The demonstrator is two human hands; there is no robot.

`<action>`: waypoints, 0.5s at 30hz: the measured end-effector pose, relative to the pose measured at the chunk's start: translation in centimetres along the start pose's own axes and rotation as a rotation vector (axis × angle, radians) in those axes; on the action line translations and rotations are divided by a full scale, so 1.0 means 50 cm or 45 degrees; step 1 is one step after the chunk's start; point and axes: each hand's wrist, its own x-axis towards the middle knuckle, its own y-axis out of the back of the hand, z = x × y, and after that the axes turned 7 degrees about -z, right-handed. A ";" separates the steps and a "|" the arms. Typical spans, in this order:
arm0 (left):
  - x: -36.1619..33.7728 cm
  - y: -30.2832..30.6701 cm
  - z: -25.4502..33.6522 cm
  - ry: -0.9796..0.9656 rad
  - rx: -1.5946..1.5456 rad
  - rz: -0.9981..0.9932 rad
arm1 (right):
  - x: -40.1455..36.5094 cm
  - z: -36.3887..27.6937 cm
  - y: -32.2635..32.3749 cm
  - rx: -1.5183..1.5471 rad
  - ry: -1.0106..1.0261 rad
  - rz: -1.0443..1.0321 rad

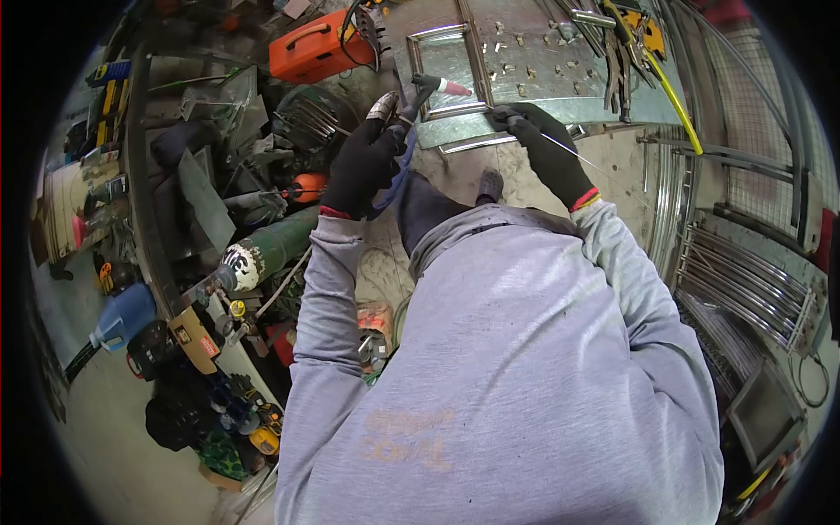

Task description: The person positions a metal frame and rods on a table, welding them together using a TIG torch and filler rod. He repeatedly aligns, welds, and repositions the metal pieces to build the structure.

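My left hand [360, 166], in a black glove with silvery wrapping on one finger, is closed around a TIG welding torch [425, 83]. The torch's pink cup [456, 88] points right, over a rectangular metal frame [480, 66] on the metal-topped table [446, 131]. My right hand [549, 153], also gloved in black, grips a thin filler rod [570, 151] that slants down to the right. Its fingertips are close to the frame's near right corner. Several small metal pieces [521, 68] lie on the tabletop right of the frame.
An orange welding machine [308, 48] stands behind my left hand. Locking pliers [617, 74] and a yellow bar [674, 101] lie at the table's right. A green gas cylinder [271, 249] and scrap crowd the left. Metal grilles [744, 280] lean at right.
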 end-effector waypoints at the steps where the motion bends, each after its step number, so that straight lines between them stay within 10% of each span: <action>1: 0.005 0.000 0.002 0.006 0.000 -0.008 | 0.009 0.010 -0.003 -0.089 -0.023 0.000; 15: 0.040 0.010 0.014 0.066 0.088 -0.116 | -0.006 -0.023 -0.020 -0.134 -0.096 0.088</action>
